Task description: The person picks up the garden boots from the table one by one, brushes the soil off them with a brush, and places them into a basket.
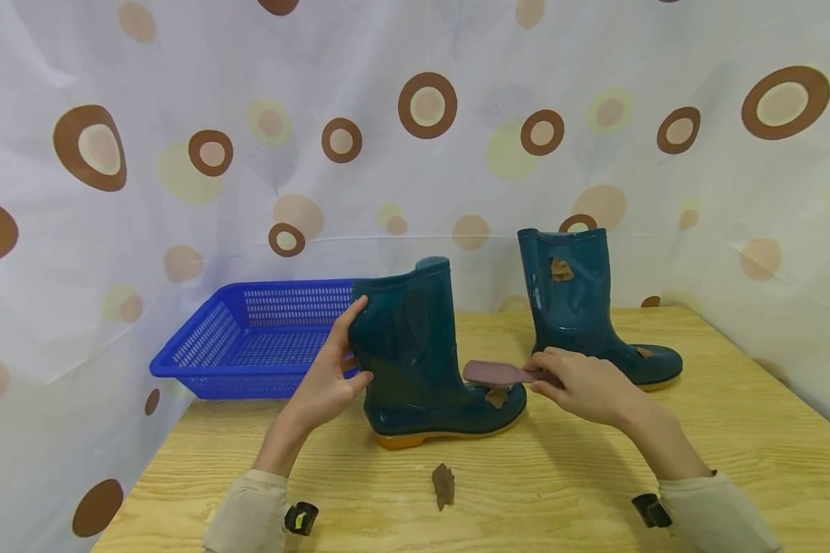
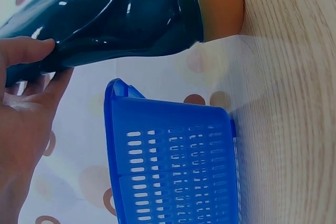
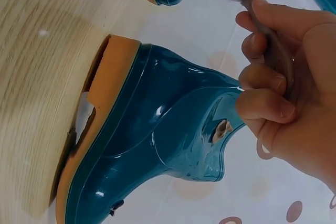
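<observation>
At six o'clock, just below centre, the near rain boot (image 1: 410,357) stands hiding part of the blue plastic basket (image 1: 238,386); whether my bristle brush (image 1: 493,373) touches the toe, I can't tell. My left hand (image 1: 325,380) grips the shaft's back; my right hand (image 1: 589,385), at four o'clock, curls round the brush handle. At eight, the basket shows slotted walls and floor.

Farthest back, the head view faces forward-down across the tabletop (image 1: 360,507); the wrist views sit close, rolled sideways (tabletop toward 3 o'clock in the left, 9 in the right). Head and left share the nearer boot (image 1: 408,361) and basket (image 1: 242,384).
</observation>
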{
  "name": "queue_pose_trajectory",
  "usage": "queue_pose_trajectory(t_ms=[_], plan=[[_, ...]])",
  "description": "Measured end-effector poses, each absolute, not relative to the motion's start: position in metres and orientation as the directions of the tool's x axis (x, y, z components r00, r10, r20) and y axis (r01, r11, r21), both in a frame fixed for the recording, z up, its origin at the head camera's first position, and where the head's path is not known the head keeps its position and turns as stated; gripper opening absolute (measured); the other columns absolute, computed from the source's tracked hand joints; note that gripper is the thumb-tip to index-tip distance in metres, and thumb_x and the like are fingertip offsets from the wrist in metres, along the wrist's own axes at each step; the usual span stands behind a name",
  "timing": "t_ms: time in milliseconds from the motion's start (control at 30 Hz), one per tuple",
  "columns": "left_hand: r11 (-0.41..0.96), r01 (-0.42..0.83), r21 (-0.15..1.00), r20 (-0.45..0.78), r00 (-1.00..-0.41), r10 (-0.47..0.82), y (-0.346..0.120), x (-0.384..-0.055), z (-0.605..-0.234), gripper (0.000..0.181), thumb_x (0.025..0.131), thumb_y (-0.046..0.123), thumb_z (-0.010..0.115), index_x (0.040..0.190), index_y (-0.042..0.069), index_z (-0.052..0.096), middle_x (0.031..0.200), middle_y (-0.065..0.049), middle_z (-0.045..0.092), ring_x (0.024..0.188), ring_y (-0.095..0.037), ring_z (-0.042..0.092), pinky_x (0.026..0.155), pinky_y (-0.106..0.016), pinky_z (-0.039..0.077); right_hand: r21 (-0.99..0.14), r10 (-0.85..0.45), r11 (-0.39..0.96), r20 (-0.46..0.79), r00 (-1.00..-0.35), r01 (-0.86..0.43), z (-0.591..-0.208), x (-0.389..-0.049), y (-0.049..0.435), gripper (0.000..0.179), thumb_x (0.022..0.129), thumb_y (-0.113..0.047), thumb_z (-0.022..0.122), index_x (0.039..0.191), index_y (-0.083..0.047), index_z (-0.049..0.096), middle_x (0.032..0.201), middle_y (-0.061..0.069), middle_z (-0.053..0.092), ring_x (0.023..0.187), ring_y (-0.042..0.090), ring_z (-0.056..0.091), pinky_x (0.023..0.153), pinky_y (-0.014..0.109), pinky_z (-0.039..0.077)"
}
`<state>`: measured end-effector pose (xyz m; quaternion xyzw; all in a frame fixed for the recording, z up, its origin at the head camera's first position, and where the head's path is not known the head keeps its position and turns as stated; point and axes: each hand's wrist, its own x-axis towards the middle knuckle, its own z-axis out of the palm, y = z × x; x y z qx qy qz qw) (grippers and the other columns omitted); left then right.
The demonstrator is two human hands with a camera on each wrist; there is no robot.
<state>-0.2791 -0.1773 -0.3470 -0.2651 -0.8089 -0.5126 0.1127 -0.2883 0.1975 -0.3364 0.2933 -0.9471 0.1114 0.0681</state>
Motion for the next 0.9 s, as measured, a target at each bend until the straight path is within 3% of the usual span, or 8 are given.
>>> queue_pose_trajectory(t_ms=[900], plan=[[0.330,0.564,0.757,0.467,-0.820,0.331,-0.180,-0.276,-0.348,0.106,0.084,-0.017,0.061,0.156,0.044,0.013,0.162,-0.012,0.021,0.133,-0.042,0.048,0.103,-0.058,0.047,-0.190,-0.498,0.831,0.169,-0.851,-0.523,-0.328,-0.286,0.213,0.013,0.097,-0.026,0.064,0.106,-0.019,0.069,0.091,-0.008,0.061,0.071,0.007,0.049,0.061,0.027,0.042]])
